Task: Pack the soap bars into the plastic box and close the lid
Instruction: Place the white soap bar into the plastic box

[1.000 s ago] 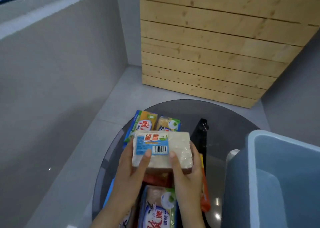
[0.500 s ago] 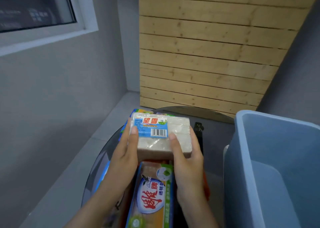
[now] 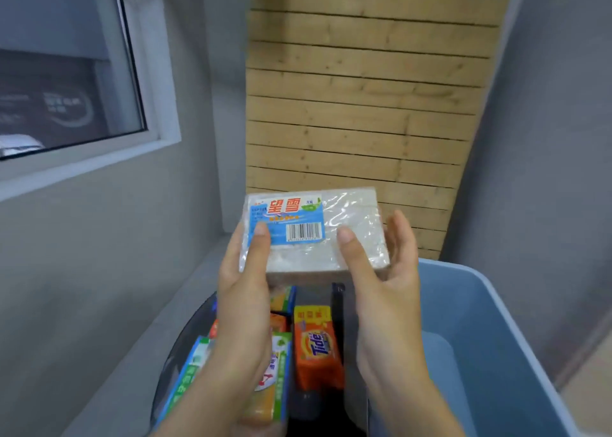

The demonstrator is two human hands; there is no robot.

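Head view; to the left of the left hand [image 3: 243, 290] stood a grey wall with a window [image 3: 66, 72], and under that wrist lay green-and-blue soap packets [image 3: 185, 380] on a dark round table [image 3: 193, 327]; between the two hands, below them, sat an orange Tide bar [image 3: 316, 350] with a black object [image 3: 338, 304] just beside it; beyond the fingertips rose a wooden slat panel [image 3: 364, 105]; to the right of the right hand [image 3: 387, 281] stood the blue plastic box [image 3: 496, 320], open at the top, its rim close to that wrist; both forearms covered part of the soap pile.

Half a second before, the white soap bar [image 3: 331, 247] had been held lower, close over the packets, with the right fingers wrapped round its right end; now it was higher, in front of the slats, and those fingers had straightened and fanned out past its right edge.

The bar was a pale, rough-looking block in crinkled clear wrap, its left half bearing a blue label with red characters and a barcode, its face tilted towards the camera; it was in the air between the hands, to the left of the box; the left hand grasped its left end, thumb on the label; the right hand was loose, thumb laid flat on the wrap, the near right corner against the palm.
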